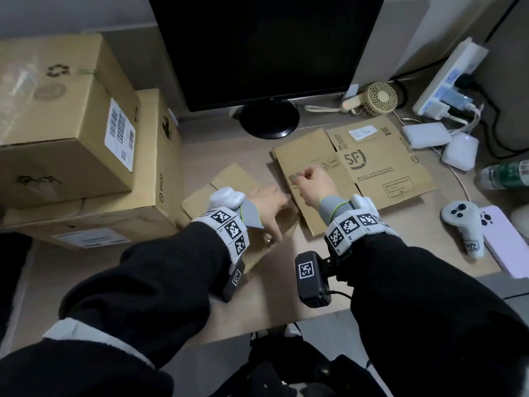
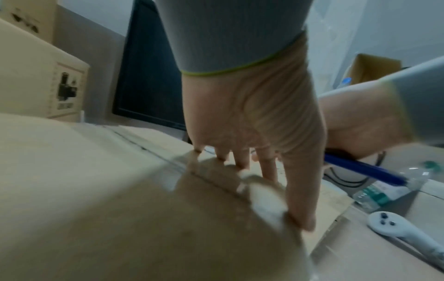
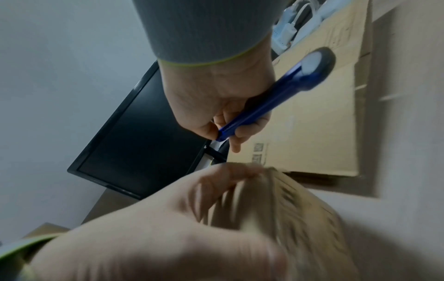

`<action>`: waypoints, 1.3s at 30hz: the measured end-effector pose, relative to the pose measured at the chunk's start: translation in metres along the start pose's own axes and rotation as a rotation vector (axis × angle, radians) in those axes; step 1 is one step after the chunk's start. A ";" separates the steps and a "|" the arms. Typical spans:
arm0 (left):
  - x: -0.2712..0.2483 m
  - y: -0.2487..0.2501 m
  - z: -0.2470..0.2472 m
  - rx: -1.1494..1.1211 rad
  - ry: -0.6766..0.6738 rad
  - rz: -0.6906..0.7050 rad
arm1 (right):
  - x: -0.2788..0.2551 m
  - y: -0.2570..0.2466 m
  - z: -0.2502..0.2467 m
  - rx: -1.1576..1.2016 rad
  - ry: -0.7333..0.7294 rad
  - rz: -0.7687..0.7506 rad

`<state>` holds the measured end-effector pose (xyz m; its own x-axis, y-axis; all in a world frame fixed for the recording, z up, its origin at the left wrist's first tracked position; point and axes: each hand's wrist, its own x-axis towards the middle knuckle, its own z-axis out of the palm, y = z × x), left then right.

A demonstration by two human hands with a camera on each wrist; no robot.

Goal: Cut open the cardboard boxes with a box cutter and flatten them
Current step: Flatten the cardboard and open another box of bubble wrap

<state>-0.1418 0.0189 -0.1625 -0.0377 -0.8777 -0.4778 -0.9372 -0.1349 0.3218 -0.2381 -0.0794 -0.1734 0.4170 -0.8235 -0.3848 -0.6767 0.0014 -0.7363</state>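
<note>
Left hand (image 1: pixel 267 209) lies with straight fingers pressing on a small box (image 1: pixel 226 193). Right hand (image 1: pixel 313 184) grips a blue cutter (image 3: pixel 269 100) over flattened cardboard (image 1: pixel 372 167).

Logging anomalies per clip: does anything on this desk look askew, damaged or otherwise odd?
Nothing stands out. A flattened SF box lies open on the desk. The left hand rests on a smaller box, while the right hand grips the blue box cutter. Two sealed boxes are stacked at the left.
</note>
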 end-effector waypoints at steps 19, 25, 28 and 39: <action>-0.029 -0.063 -0.011 -0.201 0.124 -0.852 | -0.030 -0.010 0.016 -0.039 -0.542 0.214; -0.022 -0.066 -0.007 -0.162 0.213 -0.760 | -0.018 0.008 -0.008 0.019 -0.305 0.195; -0.023 -0.067 -0.003 -0.267 0.250 -0.831 | -0.006 0.025 -0.022 -0.137 -0.111 0.247; -0.014 -0.058 -0.005 -0.470 0.224 -0.804 | 0.021 0.072 -0.048 -0.335 -0.133 0.369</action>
<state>-0.0848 0.0372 -0.1704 0.6690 -0.5034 -0.5468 -0.4173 -0.8632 0.2842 -0.3070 -0.1242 -0.2082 0.1726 -0.7235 -0.6684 -0.9414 0.0784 -0.3280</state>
